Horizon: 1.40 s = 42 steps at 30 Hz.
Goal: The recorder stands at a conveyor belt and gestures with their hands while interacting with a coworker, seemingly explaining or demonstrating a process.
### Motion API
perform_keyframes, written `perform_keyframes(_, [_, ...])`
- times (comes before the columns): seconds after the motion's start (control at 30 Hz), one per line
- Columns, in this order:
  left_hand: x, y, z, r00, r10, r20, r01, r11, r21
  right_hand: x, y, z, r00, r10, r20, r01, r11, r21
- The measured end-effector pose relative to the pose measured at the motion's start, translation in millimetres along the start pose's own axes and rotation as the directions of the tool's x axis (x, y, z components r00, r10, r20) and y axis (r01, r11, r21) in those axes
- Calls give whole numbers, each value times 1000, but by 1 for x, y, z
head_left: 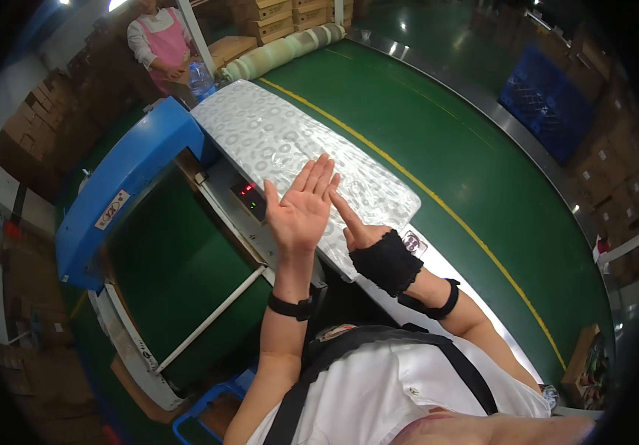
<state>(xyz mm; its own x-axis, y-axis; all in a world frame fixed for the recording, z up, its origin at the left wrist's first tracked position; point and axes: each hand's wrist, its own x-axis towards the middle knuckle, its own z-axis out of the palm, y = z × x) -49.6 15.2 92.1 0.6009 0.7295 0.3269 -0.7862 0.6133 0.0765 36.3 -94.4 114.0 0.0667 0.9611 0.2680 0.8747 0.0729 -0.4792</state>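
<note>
step: we judge the white patterned plastic-wrapped mattress [290,141] is being checked | hands: left hand [301,211] open, lifted; right hand [360,233] pointing, holding nothing | next: flat contact needed

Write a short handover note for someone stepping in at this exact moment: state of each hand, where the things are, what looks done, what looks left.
Left hand: open, palm up, raised, holding nothing.
Right hand: black wrist wrap, index finger pointing at the left palm; holds nothing.
Things: the plastic-wrapped patterned mattress lies flat on the conveyor, beside the blue machine with its small display.
Done: mattress appears wrapped.
Left: neither hand is on it yet; probably moving it along.
</note>
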Motion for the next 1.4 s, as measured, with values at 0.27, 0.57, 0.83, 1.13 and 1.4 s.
perform_keyframes(0.27, [-13,-17,-31,990,-66,-126,67,998,6,4,43,32,982,21,188,-16,999,-29])
perform_keyframes(0.57, [-20,-20,-56,984,-71,-165,62,996,-61,-6,52,51,978,55,201,-50,998,-31])
perform_keyframes(0.83, [-13,-6,-68,976,-39,-214,26,998,-63,9,61,59,990,11,140,-34,985,167])
perform_keyframes(1.13, [-27,-2,-70,981,-60,-185,41,994,-106,5,60,72,985,173,21,-174,975,139])
perform_keyframes(1.4, [-55,2,-59,933,-316,-171,315,948,-36,-33,68,66,998,-7,59,-8,969,247])
